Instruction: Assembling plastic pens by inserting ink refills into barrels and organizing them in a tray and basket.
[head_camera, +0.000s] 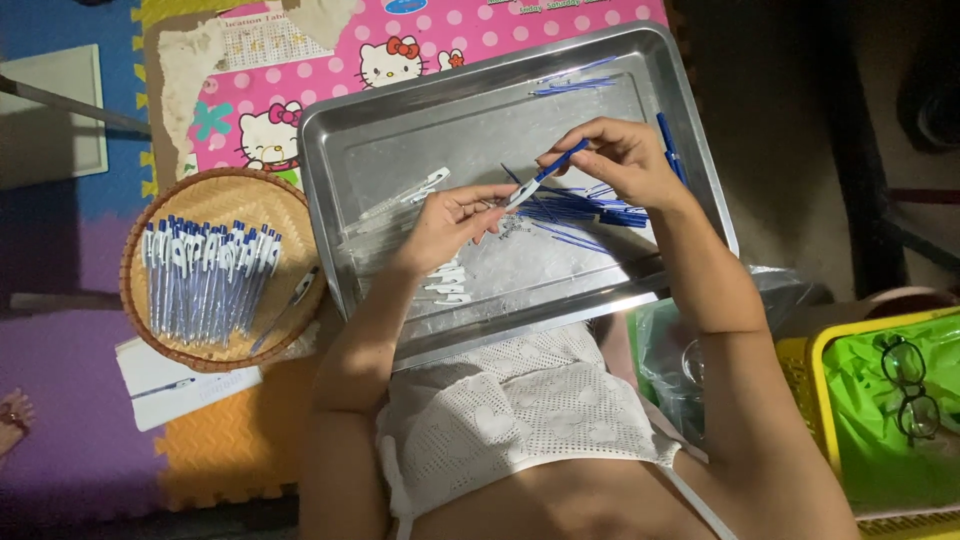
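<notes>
Metal tray (400, 130): it lies across my lap, wide and shallow; all the loose parts are inside it.
Woven basket (215, 190): it stands left of the tray, with finished blue-and-white pens (205, 280) packed side by side.
Refill pile (590, 210): thin blue refills lie on the right part of the tray, just under my right hand.
Clear barrels (400, 195): some lie left of my hands, more white pieces (447, 280) near me.
My left hand (445, 225): fingers closed on the clear pen barrel (505, 200), over the middle of the tray.
My right hand (625, 155): fingertips pinched on the blue refill (560, 162).
Refill handling: I judge it very light, thin, smooth and a little bendable; it is best pinched near its far end.
Refill axis: it slants from far right down to near left, its low tip meeting the barrel mouth.
</notes>
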